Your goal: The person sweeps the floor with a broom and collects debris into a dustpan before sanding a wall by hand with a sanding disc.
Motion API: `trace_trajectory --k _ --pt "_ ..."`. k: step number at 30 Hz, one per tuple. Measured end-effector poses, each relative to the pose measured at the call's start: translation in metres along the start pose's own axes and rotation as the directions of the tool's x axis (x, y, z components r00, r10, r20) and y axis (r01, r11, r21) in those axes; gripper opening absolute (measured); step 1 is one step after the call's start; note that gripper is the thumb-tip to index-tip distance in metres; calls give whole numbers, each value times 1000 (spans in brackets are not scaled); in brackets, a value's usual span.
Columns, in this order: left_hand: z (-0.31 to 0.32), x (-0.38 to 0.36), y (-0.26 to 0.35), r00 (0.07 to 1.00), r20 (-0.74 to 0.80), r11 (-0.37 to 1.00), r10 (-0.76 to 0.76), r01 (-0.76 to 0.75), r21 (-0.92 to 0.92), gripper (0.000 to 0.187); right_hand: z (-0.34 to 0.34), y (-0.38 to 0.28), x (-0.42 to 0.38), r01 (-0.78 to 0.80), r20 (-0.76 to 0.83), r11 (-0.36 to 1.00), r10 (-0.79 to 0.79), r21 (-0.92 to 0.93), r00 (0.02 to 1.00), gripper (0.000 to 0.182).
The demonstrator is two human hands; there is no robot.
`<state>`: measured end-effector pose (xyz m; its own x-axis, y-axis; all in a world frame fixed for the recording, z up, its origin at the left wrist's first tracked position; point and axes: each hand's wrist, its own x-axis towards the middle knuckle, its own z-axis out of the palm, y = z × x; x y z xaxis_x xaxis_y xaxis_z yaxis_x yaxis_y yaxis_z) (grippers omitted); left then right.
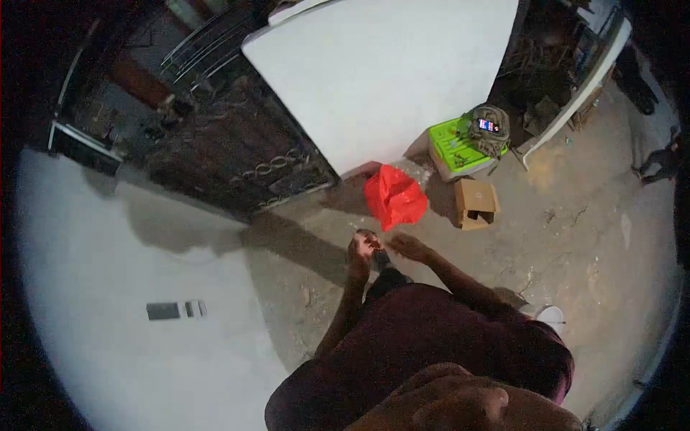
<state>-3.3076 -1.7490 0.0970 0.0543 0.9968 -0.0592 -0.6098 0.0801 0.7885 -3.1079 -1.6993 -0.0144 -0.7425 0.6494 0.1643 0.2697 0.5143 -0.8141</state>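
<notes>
Noted: the red plastic bag [395,197] lies just ahead of my left hand [365,246] and right hand [408,247], near both; I cannot tell either grip's state.

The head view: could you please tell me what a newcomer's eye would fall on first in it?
Probably the bright red plastic bag, crumpled on the floor just ahead of the left hand and right hand. Next, to its right, the vivid green tray with a backpack on it, topped by a lit phone.
</notes>
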Motion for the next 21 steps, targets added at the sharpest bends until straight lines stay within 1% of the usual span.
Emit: trace_trajectory --k 1,2,3,4,5,6,7,8,9,10,11,12,13,14,15,16,17,18,19,20,21 --pt "34 16 23 996 -80 999 -26 25 -22 53 18 46 -16 167 26 884 -173 -436 985 35" --pt "52 37 37 998 -62 999 -27 26 -23 53 12 60 -37 -100 12 949 108 -300 994 36" --pt "65 60 48 996 -90 995 12 -3 96 51 5 73 -49 -367 37 917 377 -155 926 36" --pt "77 83 57 992 -113 977 55 -30 213 50 -24 61 -56 -500 58 854 512 -142 857 37" --pt "86 110 70 996 -18 963 85 -78 257 46 -49 54 -65 -622 80 772 633 -131 770 39" --pt "79 139 71 996 -1 963 85 -82 255 46 -39 102 -93 -614 71 784 620 -91 781 41" --pt "67 171 69 993 16 910 116 -113 400 44 1 203 -137 -392 193 829 493 -399 848 38" --pt "65 203 72 988 39 836 150 -148 529 43 11 247 -202 -148 -67 836 133 -529 989 40" --pt "85 236 96 978 115 801 174 -209 562 41 13 288 -245 -414 143 726 570 -549 809 42" --pt "113 261 122 972 63 577 226 -185 795 40 -6 275 -282 -618 25 637 705 -461 709 38" --pt "137 286 149 977 75 594 200 -182 784 38 -24 263 -310 -785 -93 520 811 -336 578 33" --pt "138 320 152 910 198 461 365 -362 810 30 -44 259 -327 -959 -73 247 968 140 238 32" --pt "151 359 169 881 238 471 409 -427 772 24 -69 242 -330 -810 8 -60 998 583 -68 32" --pt "164 390 188 856 307 351 416 -462 814 22 -85 224 -330 -671 42 -125 989 731 -139 31" --pt "182 423 213 794 387 175 469 -513 840 24 -103 205 -322 -538 62 -145 984 831 -169 30" --pt "210 442 245 743 472 126 474 -588 799 26 -106 192 -319 -438 83 -150 982 886 -169 30" --pt "242 454 275 692 527 50 493 -628 777 27 -112 174 -301 -405 107 -189 971 895 -216 30" --pt "271 472 300 627 589 -34 510 -670 742 29 -115 174 -288 -427 106 -180 976 886 -192 31" --pt "290 496 319 581 641 -148 502 -673 725 30 -119 174 -273 -439 121 -186 978 879 -172 31" --pt "309 515 336 535 688 -257 490 -666 700 33 -121 178 -253 -475 128 -173 984 863 -125 31" --pt "325 539 352 499 750 -371 433 -660 654 37 -131 174 -233 -509 135 -160 987 846 -87 31"
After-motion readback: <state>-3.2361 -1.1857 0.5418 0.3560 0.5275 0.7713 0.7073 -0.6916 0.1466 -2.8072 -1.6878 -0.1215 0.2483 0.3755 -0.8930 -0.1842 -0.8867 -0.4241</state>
